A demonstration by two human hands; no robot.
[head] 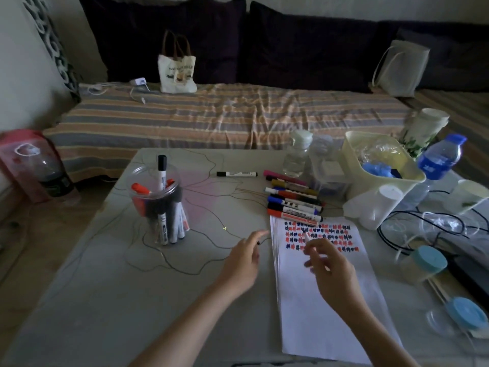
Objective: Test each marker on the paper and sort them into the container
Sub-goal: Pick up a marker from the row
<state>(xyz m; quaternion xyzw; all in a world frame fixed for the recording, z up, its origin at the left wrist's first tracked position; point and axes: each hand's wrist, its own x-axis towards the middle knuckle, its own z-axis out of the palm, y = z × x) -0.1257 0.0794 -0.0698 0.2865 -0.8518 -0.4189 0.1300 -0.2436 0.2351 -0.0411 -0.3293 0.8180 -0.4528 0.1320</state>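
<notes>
Right hand pinches a pale marker, tip down over the paper among the rows of red and blue test marks; blur hides whether the tip touches. Left hand hovers just left of the sheet, fingers loosely spread, seemingly with a small dark cap at the fingertips, too small to confirm. Step judged: testing this marker. Next move calls for recapping it, then carrying it left to the clear cup, already holding several markers. Beyond the paper, a row of untested markers lies waiting; one black marker sits apart
</notes>
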